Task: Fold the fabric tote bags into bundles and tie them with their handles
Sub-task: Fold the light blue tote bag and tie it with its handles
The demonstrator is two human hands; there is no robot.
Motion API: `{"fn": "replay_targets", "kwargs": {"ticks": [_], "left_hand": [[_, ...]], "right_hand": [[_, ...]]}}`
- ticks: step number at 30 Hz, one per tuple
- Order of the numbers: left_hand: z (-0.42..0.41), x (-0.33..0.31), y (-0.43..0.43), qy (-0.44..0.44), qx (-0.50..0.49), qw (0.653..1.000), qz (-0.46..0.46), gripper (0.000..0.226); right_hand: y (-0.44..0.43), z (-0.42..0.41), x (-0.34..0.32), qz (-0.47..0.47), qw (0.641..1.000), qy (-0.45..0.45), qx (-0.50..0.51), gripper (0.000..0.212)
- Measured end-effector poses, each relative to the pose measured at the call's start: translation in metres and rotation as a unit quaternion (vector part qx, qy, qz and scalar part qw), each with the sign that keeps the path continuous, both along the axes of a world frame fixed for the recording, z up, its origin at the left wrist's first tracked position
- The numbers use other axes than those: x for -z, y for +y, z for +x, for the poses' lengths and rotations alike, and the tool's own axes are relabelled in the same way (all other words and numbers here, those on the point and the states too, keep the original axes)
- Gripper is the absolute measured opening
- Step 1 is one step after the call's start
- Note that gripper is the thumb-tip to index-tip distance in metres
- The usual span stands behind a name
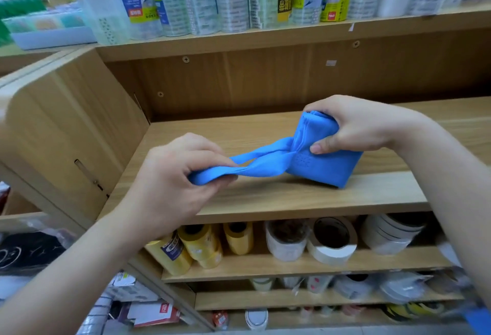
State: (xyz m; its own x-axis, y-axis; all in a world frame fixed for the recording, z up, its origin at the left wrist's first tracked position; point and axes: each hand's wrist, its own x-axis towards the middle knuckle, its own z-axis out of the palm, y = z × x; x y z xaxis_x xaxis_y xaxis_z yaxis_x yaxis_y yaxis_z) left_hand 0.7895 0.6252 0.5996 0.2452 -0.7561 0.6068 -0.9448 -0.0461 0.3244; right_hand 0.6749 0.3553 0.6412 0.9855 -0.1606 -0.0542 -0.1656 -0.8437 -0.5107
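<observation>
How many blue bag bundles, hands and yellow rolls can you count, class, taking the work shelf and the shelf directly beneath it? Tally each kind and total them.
blue bag bundle: 1
hands: 2, left hand and right hand
yellow rolls: 3
total: 6

head view | forward-down | close over left hand (172, 175), right hand (356, 127), shelf (292, 201)

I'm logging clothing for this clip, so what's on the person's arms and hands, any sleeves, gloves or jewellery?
The left hand and right hand are bare: no gloves, rings or bracelets visible. The left forearm and right forearm are uncovered to the frame edge, with no sleeve or watch in view.
</observation>
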Motion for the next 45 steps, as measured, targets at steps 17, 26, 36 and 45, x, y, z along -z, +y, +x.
{"fn": "replay_targets", "kwargs": {"ticks": [17, 26, 36, 45], "left_hand": [[0.016, -0.018, -0.023, 0.623, 0.293, 0.725, 0.007, 0.081], [0.017, -0.015, -0.019, 0.714, 0.313, 0.607, -0.155, 0.071], [0.037, -0.034, -0.013, 0.027, -0.014, 0.994, 0.105, 0.102], [0.033, -0.050, -0.024, 0.484, 0.265, 0.833, 0.024, 0.027]], "right_hand": [[0.073, -0.009, 0.005, -0.366, 0.920, -0.092, -0.103, 0.078], [0.060, 0.003, 0.010, -0.207, 0.970, -0.092, -0.093, 0.038], [0.038, 0.009, -0.001, 0.133, 0.964, 0.080, -0.215, 0.022], [0.016, 0.000, 0.008, 0.324, 0.920, 0.070, -0.208, 0.011]]}}
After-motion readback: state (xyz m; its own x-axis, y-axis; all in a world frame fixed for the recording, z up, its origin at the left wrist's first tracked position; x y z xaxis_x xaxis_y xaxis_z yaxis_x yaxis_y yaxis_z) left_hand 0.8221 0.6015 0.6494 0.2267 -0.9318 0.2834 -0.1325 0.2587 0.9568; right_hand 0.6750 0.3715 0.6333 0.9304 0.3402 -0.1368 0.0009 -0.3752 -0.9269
